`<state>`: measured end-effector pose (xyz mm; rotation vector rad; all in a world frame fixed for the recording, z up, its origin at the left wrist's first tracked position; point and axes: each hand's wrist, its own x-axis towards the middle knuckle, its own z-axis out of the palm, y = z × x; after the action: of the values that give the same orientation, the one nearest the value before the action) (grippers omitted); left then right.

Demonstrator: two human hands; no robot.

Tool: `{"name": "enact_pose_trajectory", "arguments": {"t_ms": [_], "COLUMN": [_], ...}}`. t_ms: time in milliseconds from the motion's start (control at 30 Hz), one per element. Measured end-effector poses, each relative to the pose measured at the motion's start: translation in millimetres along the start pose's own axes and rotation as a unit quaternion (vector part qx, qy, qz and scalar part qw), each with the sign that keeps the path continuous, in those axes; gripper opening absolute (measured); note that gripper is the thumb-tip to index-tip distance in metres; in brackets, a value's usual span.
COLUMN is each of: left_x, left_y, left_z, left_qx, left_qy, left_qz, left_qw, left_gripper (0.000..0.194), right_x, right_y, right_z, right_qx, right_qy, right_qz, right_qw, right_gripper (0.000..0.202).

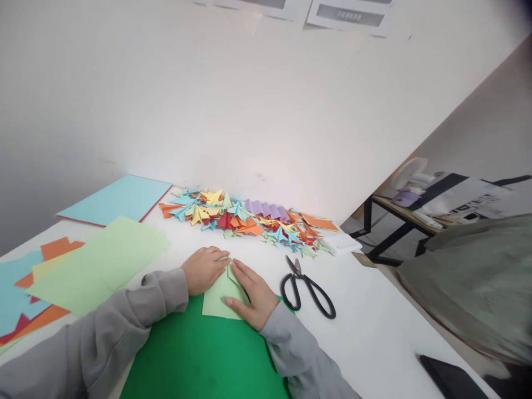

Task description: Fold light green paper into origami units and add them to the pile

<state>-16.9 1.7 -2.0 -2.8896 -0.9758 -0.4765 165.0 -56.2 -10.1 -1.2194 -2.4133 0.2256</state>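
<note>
Two bare hands in gray sleeves work a pale green sheet (pixel 222 303) on a white tabletop (pixel 353 343), by its near edge and well in from its left and right corners. The left hand (pixel 204 270) rests on the sheet's upper left side, fingers close together and slightly bent; its thumb is hidden, so whether it pinches the paper cannot be told. The right hand (pixel 256 302) is open, fingers laid along a folded flap on the right, thumb spread apart on the paper. Good creasing here would likely call for steady left fingertips, a flap edge lined up with the center, and light pressure from the right fingers outward along the fold, lest the layers slip or the point wrinkle. The sheet's narrowing end points away from the person, toward the tabletop's wall-side edge; its straight end faces the near edge. Its long axis appears to run between those two edges, though the hands cover part of the outline. Black-handled scissors (pixel 307 285) lie to the right, with a row of small folded papers (pixel 226 220) beyond, along the wall.
</note>
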Motion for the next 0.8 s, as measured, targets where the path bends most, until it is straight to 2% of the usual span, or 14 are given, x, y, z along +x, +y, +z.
{"name": "enact_pose_trajectory", "arguments": {"t_ms": [167, 433, 667, 800], "left_x": [-0.1, -0.1, -0.2, 0.3], "left_y": [0.3, 0.7, 0.3, 0.9], "left_z": [0.3, 0.0, 0.6, -0.2], "left_qx": [0.004, 0.001, -0.004, -0.007], "left_qy": [-0.001, 0.001, 0.0, -0.002], "left_qz": [-0.001, -0.004, -0.007, -0.008], "left_qw": [1.0, 1.0, 1.0, 1.0], "left_gripper": [0.033, 0.032, 0.032, 0.032], "right_x": [-0.3, 1.7, 1.5, 1.6], "right_y": [3.1, 1.0, 2.3, 1.8], "right_z": [0.3, -3.2, -0.1, -0.3], "right_qx": [-0.02, -0.052, -0.048, -0.059], "right_qy": [-0.006, -0.032, -0.005, -0.016], "right_qz": [-0.03, -0.019, -0.036, -0.032], "right_qw": [0.999, 0.998, 0.998, 0.998], "right_gripper": [0.063, 0.062, 0.059, 0.06]}}
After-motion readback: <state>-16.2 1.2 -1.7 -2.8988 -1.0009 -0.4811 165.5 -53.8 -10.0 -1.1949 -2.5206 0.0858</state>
